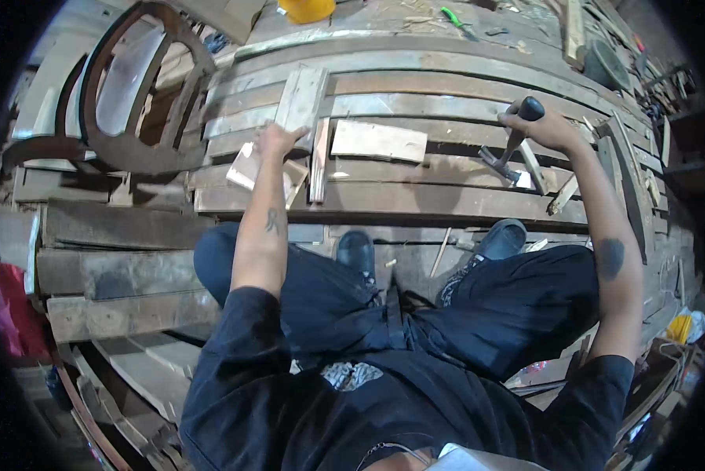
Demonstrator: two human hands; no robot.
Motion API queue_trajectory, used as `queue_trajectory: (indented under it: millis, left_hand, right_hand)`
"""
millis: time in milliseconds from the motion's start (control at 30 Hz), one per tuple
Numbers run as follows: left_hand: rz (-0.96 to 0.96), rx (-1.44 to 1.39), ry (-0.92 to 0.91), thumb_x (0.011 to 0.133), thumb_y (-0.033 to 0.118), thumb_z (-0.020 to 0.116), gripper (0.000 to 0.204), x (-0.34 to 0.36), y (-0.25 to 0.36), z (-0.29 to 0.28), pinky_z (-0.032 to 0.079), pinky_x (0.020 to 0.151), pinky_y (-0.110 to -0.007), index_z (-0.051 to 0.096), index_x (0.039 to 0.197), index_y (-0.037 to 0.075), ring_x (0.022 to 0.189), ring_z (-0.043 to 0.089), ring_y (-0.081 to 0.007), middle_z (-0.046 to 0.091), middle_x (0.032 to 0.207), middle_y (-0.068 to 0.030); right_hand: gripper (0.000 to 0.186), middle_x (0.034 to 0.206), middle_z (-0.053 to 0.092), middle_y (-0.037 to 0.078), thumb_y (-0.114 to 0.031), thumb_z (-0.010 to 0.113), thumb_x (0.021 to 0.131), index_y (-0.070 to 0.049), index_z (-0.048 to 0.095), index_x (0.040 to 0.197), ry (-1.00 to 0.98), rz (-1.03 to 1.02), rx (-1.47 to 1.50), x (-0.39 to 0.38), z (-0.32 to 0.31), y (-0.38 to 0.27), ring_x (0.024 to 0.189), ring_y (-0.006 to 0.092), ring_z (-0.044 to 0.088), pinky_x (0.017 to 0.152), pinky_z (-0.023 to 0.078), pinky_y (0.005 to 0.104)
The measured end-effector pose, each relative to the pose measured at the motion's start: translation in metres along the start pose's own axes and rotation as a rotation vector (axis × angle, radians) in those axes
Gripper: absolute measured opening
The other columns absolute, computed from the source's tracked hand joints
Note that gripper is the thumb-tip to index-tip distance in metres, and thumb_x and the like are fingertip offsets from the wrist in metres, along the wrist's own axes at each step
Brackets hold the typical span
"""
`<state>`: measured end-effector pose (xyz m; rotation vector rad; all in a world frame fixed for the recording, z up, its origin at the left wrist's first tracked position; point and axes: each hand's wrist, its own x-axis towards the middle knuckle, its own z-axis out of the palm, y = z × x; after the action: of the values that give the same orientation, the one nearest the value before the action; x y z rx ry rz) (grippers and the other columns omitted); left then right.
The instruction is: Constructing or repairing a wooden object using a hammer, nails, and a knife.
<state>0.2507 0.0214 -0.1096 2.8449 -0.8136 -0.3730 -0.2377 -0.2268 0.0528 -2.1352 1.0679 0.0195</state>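
Observation:
My left hand (278, 143) grips the near end of a pale wooden board (302, 94) lying on a slatted bench (446, 196), with the thumb over its right edge. Below that hand are small wood offcuts (246, 166), and a narrow strip of wood (319, 161) lies just to its right. Farther right is a short, light wooden block (379, 141), touched by neither hand. My right hand (547, 127) is wrapped round the handle of a hammer (514, 145); its dark grip end points up and its metal head hangs low over the slats.
A curved brown wooden frame (93, 102) stands at the left. Stacked planks (125, 271) lie beside my left leg. At the back are a yellow container (307, 9) and a green-handled tool (453, 17). A dark bucket (606, 64) and loose strips (627, 177) are at the right.

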Motion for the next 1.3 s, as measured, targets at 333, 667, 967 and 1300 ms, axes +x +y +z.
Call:
queue_trajectory:
  millis: [333,667,967,1300]
  left_hand:
    - [0.246,-0.418,0.443,0.075,0.027,0.086,0.084,-0.057,0.043,0.011,0.039,0.111,-0.051,0.042,0.141,-0.002,0.129,0.044,-0.0520,0.042,0.137,-0.0348]
    - [0.313,-0.580,0.252,0.083,0.018,0.076,0.072,-0.067,0.049,0.017,0.045,0.106,-0.044,0.046,0.148,0.012,0.126,0.055,-0.0404,0.056,0.135,-0.0245]
    - [0.294,-0.681,0.223,0.087,0.021,0.073,0.061,-0.053,0.042,0.014,0.046,0.103,-0.040,0.054,0.143,0.009,0.119,0.063,-0.0329,0.065,0.127,-0.0247]
    - [-0.147,-1.539,0.375,0.092,0.025,0.060,0.045,-0.036,0.031,-0.015,0.057,0.084,-0.044,0.052,0.128,-0.001,0.103,0.066,-0.0307,0.062,0.119,-0.0209]
  right_hand:
    - [0.052,0.091,0.070,0.008,-0.055,0.075,0.086,-0.007,0.070,0.104,-0.112,-0.060,-0.174,-0.001,0.019,-0.020,0.087,0.0200,0.064,0.079,0.051,0.0368]
    - [0.043,0.094,0.072,0.009,-0.046,0.076,0.088,-0.006,0.072,0.104,-0.111,-0.068,-0.098,-0.036,0.008,-0.018,0.090,0.0181,0.065,0.085,0.051,0.0348]
    - [0.052,0.104,0.073,0.011,-0.052,0.074,0.088,-0.006,0.070,0.114,-0.122,-0.036,-0.139,-0.036,-0.004,0.001,0.099,0.0209,0.066,0.092,0.050,0.0367]
    - [0.048,0.107,0.072,0.010,-0.049,0.071,0.091,-0.007,0.070,0.115,-0.108,0.030,-0.173,-0.038,-0.008,0.011,0.101,0.0200,0.065,0.093,0.050,0.0355]
